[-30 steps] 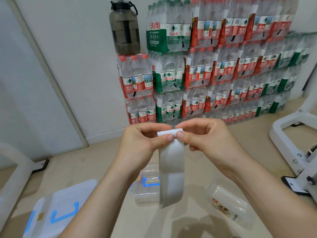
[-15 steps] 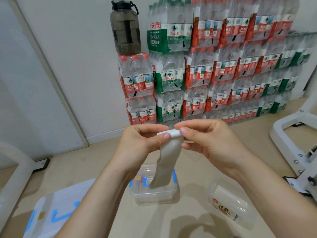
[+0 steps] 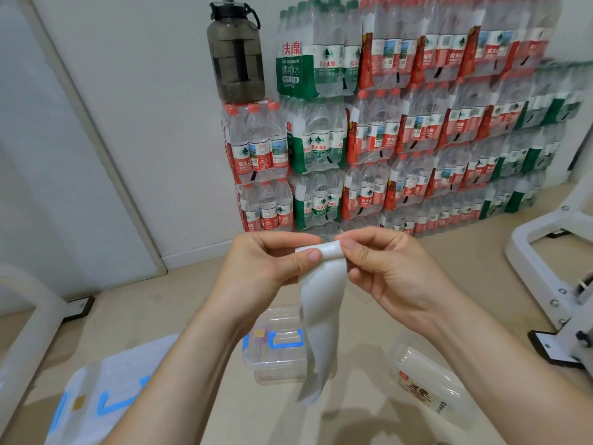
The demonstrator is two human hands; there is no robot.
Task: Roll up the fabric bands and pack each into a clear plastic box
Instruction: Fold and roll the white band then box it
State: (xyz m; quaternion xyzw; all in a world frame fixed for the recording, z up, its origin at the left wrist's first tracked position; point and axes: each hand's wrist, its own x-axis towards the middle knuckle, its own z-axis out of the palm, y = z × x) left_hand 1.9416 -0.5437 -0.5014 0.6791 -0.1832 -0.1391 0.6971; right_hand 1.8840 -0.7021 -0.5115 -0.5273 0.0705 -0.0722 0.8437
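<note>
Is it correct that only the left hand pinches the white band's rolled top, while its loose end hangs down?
No: in the head view the left hand and right hand both pinch the rolled top of the white band. Its loose end hangs down.

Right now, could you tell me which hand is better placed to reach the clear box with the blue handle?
Left, probably: the left hand is just above the clear box, while the right hand lies beyond the hanging fabric band. Both pinch its rolled top.

Bright even indoor light, soft shadows, wide-angle bowing
</note>
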